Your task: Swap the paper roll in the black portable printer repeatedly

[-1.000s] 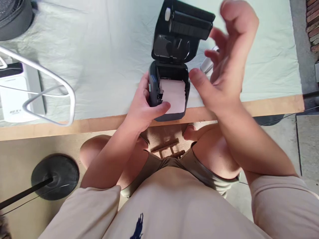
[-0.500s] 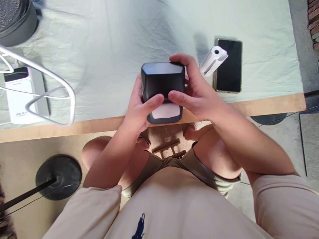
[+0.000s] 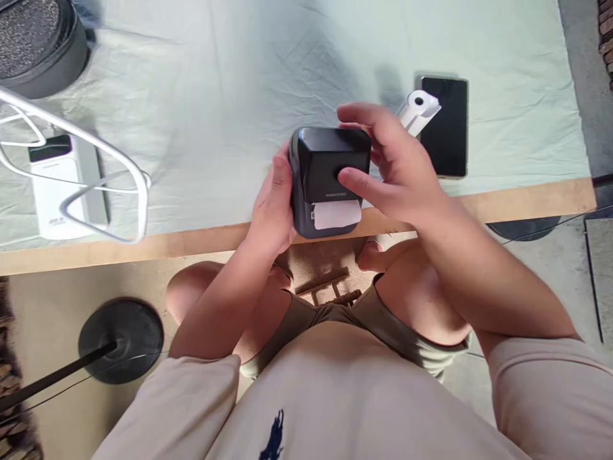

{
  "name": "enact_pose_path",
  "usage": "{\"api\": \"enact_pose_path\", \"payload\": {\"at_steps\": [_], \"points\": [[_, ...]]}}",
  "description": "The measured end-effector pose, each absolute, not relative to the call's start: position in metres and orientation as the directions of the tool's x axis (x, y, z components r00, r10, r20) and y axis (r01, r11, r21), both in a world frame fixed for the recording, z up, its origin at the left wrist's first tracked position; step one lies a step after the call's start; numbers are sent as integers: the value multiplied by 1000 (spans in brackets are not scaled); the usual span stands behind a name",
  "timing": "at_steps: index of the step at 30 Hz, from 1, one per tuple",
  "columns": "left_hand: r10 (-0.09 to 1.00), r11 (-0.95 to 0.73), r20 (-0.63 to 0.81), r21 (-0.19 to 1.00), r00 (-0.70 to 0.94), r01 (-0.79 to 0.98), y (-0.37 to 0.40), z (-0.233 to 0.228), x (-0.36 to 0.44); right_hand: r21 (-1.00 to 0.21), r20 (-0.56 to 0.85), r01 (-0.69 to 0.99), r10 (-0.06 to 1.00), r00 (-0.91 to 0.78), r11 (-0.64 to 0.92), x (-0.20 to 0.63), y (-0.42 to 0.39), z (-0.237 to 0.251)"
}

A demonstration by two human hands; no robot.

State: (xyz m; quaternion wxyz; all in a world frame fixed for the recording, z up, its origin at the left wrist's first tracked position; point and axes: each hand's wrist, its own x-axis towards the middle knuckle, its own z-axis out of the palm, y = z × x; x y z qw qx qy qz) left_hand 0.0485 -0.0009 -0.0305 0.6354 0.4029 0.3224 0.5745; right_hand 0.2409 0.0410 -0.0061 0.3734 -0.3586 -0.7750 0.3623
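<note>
Hands on a small black printer (image 3: 330, 160) at the front edge of the table (image 3: 215, 128).
The left hand (image 3: 272, 214) grips its left side; the right hand (image 3: 407, 172) curves around the other, thumb touching the lid, though whether it grips I cannot tell; a paper strip (image 3: 338, 216) pokes out in front, and a paper roll (image 3: 412, 114) sits near the phone (image 3: 449, 128).
</note>
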Motion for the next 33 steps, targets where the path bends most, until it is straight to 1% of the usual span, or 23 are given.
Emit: {"api": "enact_pose_path", "payload": {"at_steps": [3, 6, 8, 11, 13, 16, 18, 20, 21, 23, 24, 26, 28, 30, 31, 33], "points": [[994, -7, 60, 868, 90, -497, 1, -31, 50, -815, 340, 309, 836, -430, 490, 242, 41, -5], [998, 14, 22, 860, 65, -509, 0, -30, 50, -788, 362, 297, 796, -486, 540, 242, 41, -2], [999, 35, -19, 859, 37, -511, -1, -28, 50, -763, 338, 320, 768, -544, 562, 242, 41, 0], [997, 63, -72, 851, 3, -521, -1, -25, 52, -748, 280, 388, 787, -550, 538, 242, 40, 3], [995, 85, -95, 841, 8, -534, -1, -23, 54, -728, 320, 416, 806, -498, 546, 243, 39, 5], [994, 103, -108, 813, 27, -572, 0, -21, 55, -686, 481, 435, 813, -329, 583, 240, 37, 9], [993, 118, -98, 799, 66, -590, 0, -19, 56, -716, 564, 367, 802, -196, 593, 237, 37, 12], [991, 126, -81, 803, 102, -582, -2, -18, 55, -761, 591, 255, 800, -108, 597, 234, 38, 14], [990, 134, -87, 813, 109, -566, -2, -17, 54, -762, 597, 236, 796, -104, 603, 233, 38, 15], [988, 153, -123, 832, 91, -533, -3, -17, 53, -721, 603, 307, 781, -166, 622, 232, 38, 15], [987, 162, -140, 837, 81, -522, -4, -17, 53, -684, 593, 369, 774, -219, 629, 232, 38, 15], [987, 162, -144, 845, 74, -510, -4, -17, 51, -570, 548, 506, 759, -352, 647, 233, 34, 16], [989, 145, -118, 855, 87, -498, -5, -17, 50, -457, 449, 635, 778, -440, 623, 234, 29, 18], [989, 138, -100, 876, 105, -463, -6, -17, 48, -376, 324, 746, 832, -450, 550, 235, 23, 22], [989, 136, -94, 887, 117, -441, -6, -18, 48, -369, 264, 779, 861, -436, 507, 236, 22, 23], [987, 138, -89, 901, 137, -411, -7, -19, 47, -420, 175, 793, 896, -407, 442, 237, 22, 27]]}}
